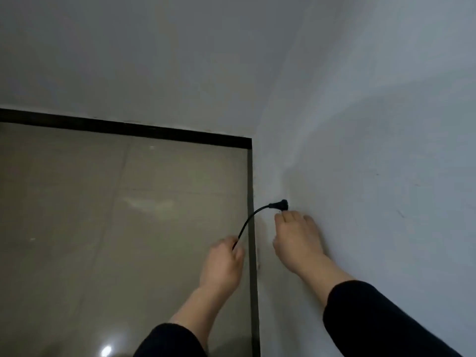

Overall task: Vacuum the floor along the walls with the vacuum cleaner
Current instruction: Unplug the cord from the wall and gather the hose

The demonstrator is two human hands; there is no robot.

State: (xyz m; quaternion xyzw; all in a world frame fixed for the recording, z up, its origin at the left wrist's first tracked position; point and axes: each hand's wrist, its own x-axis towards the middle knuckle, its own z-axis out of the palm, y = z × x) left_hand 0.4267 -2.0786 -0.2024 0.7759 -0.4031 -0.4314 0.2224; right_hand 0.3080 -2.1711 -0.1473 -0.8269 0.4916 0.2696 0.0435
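A black plug [280,205] sits against the white wall on the right, low near the room's corner. Its black cord [251,217] curves down and left into my left hand [223,264], which is closed around it above the floor. My right hand [296,238] rests against the wall just below the plug, fingers bent, fingertips close to the plug; I cannot tell whether they touch it. The socket itself is hidden behind the plug. The vacuum cleaner is out of view.
Glossy beige floor tiles [116,215] fill the left half. A black skirting strip [128,128] runs along the far wall and a darker strip [252,228] along the right wall. White walls [386,124] meet at the corner.
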